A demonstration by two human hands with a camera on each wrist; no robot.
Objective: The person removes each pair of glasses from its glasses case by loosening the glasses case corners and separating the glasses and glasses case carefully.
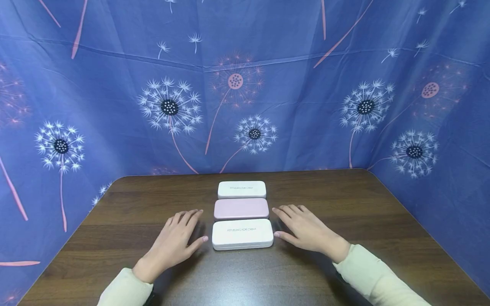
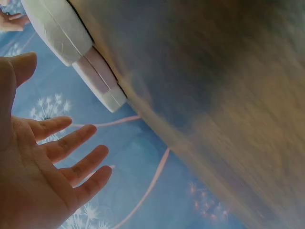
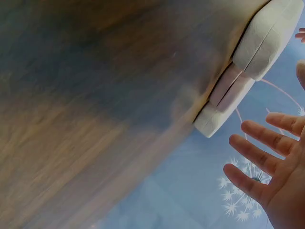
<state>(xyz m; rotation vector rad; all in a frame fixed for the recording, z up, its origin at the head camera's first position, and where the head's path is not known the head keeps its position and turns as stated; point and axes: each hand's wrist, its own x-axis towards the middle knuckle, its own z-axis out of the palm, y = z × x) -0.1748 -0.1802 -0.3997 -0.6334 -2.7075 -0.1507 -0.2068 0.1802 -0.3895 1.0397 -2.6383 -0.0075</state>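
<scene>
Three glasses cases lie in a column on the table. Nearest is a white case (image 1: 243,239) with printed lettering, then a pink case (image 1: 241,208), then another white case (image 1: 242,190) at the back. All their lids are closed; the seam of the near white case (image 2: 59,31) shows in the left wrist view. To the left of the column my left hand (image 1: 172,242) holds nothing, its fingers spread. My right hand (image 1: 308,229) is on the other side, fingers extended, its thumb close to the near case's right edge. Both palms appear raised off the tabletop in the wrist views.
The brown wooden table (image 1: 95,255) has rounded far corners. A blue cloth (image 1: 298,85) with dandelion prints hangs behind it and along both sides.
</scene>
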